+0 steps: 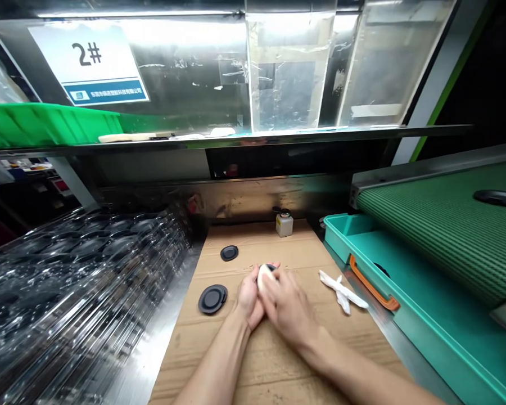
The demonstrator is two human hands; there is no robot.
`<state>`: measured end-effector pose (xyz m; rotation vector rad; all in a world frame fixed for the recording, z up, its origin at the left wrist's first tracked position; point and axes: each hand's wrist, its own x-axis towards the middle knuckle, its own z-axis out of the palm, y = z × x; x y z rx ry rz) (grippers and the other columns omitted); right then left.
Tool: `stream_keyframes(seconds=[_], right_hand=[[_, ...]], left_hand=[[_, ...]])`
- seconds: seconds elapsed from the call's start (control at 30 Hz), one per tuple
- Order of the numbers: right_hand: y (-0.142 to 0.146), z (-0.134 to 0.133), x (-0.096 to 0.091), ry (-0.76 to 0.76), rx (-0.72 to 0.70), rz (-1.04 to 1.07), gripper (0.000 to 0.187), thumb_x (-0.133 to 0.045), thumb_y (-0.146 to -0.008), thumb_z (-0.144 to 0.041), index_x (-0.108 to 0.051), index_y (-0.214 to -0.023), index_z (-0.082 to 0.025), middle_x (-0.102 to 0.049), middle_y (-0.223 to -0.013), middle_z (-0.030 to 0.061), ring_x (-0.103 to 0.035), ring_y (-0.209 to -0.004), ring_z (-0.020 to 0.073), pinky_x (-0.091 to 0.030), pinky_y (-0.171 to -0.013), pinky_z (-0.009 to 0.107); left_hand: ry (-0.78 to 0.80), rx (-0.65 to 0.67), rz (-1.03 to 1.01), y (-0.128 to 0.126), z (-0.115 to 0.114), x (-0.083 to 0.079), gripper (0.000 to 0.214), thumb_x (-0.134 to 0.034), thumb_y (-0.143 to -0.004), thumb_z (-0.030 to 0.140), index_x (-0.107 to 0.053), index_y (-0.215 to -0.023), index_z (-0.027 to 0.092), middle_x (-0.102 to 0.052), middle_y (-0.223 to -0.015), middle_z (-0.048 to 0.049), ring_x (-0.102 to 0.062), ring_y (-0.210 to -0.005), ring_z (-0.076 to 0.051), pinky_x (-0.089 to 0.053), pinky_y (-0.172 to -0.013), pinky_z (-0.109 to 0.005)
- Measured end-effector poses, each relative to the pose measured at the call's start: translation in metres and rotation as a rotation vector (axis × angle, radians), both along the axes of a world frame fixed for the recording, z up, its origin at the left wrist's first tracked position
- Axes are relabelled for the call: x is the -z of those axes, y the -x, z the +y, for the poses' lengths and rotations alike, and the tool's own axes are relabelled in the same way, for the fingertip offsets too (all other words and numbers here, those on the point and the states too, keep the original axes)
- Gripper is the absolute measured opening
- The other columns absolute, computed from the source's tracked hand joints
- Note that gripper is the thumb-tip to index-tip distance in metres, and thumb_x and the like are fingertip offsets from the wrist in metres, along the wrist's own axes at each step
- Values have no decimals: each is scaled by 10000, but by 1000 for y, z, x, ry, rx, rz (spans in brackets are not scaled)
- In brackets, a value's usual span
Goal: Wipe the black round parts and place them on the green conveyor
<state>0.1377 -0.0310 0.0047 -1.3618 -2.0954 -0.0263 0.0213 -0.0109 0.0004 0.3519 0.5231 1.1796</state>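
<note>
My left hand (248, 298) and my right hand (287, 304) meet above the middle of a brown cardboard sheet (261, 365). Between them is a white cloth wad (263, 277), pressed against a small black disc (271, 266) that is mostly hidden. My left hand cups the disc from below, and my right fingers lie over the wad. Two similar black rubber discs lie on the cardboard, one (213, 298) left of my hands and one (229, 253) farther up. A loose white cloth (342, 291) lies to the right.
A small white bottle with a dark cap (284, 224) stands at the cardboard's far end. Stacked clear trays holding black discs (80, 270) fill the left. A teal bin with an orange handle (373, 284) and a green belt (447, 230) lie right. A shelf (236, 138) runs overhead.
</note>
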Motion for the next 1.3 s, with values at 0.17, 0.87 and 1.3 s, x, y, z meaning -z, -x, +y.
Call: stream_keyframes(seconds=[0.17,0.87,1.3], right_hand=[[1,-2,-3,44,116,21,348,-379,-949,-340,-578,-1214,-235,-564,-1045,118,-492,-963,234,-447,-799,335],[-36,20,-16,501,-272,639,267,-567,-819,-333,-647,-1027,-186,-673,-1024,37,-612,-930,171,-451,-845,281],[-43,26,-23,503,-181,379,264,-546,-805,-306,-719,-967,-192,-707,-985,48,-641,-914,193,-456,-827,277]], left_hand=[[19,-48,32,0,1,-1,275,-443,-925,281,-637,-995,100,-675,-1097,-151,-625,-1060,-245,-487,-956,-389],[-7,-72,55,-3,2,0,273,-453,-922,299,-612,-1036,108,-647,-1137,-156,-609,-1077,-259,-496,-920,-395],[-53,-74,147,-10,-2,1,250,-497,-905,296,-628,-974,95,-677,-1055,-159,-640,-1003,-265,-507,-902,-409]])
